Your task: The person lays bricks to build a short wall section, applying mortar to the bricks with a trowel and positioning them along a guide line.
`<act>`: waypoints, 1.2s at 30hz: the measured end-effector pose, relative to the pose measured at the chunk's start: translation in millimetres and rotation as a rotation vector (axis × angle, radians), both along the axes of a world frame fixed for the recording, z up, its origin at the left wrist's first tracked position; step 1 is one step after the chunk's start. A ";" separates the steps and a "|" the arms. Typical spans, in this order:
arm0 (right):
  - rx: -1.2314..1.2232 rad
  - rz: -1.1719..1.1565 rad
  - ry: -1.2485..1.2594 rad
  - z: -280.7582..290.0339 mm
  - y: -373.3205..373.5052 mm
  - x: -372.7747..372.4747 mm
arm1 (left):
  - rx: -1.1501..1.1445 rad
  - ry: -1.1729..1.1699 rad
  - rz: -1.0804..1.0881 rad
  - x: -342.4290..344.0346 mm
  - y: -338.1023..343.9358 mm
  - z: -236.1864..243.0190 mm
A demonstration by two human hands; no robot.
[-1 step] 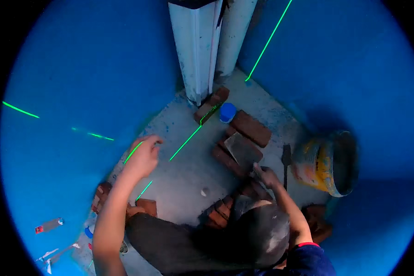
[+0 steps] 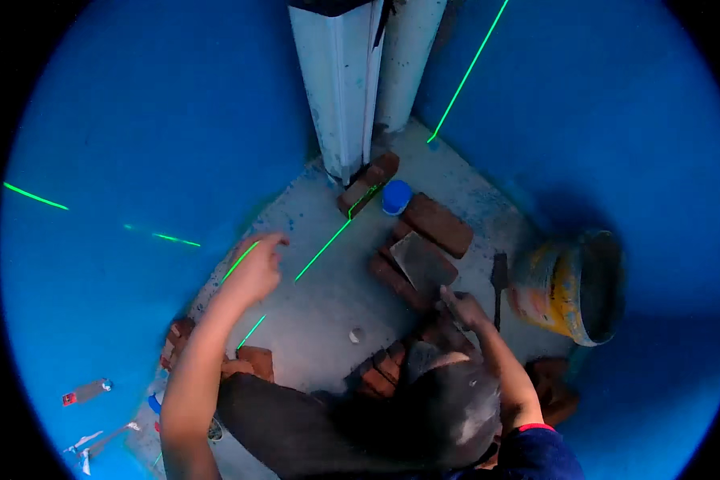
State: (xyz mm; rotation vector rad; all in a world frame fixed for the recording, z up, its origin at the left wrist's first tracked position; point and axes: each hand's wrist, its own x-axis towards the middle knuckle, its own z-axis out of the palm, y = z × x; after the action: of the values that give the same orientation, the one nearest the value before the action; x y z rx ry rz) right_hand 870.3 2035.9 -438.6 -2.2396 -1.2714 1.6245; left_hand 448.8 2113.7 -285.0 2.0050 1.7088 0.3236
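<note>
My left hand (image 2: 254,268) hovers over the grey floor near the left wall. It holds nothing, and its fingers are loosely bent with the forefinger reaching out; a green laser line crosses its back. In my right hand (image 2: 464,309) is a trowel, the handle mostly hidden by my fingers. The trowel's flat grey blade (image 2: 424,262) lies over a brick (image 2: 396,278). Just beyond it rests another reddish brick (image 2: 440,223). A blue-topped round container (image 2: 396,198) stands beside that one, close to a third brick (image 2: 368,184).
A white boxed column (image 2: 336,88) and a pipe (image 2: 412,64) rise in the corner between blue walls. At right, a mortar-smeared bucket (image 2: 544,292) leans near a dark flat tool (image 2: 499,280). Broken bricks (image 2: 256,362) and a bottle (image 2: 88,391) are at lower left. Green laser lines cross floor and walls.
My left hand has shifted very slightly right, its forefinger stretched a little further. The right hand and trowel are practically unmoved.
</note>
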 end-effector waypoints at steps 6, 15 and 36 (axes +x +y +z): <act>-0.302 -0.082 0.366 -6.6 15.0 8.5 | -0.080 0.126 -0.233 45.2 84.3 -121.2; -0.150 -0.175 0.113 5.4 -3.1 19.6 | -0.080 0.273 0.054 126.3 147.2 -237.3; -0.447 0.081 0.426 -6.9 35.5 13.8 | 0.068 0.676 -0.011 59.5 176.8 -292.4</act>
State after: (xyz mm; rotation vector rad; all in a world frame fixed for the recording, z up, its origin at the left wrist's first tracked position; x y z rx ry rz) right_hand 884.1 2071.4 -445.5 -1.8869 -0.9693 2.4491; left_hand 508.3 2290.5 -577.4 2.3359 2.0817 -0.3516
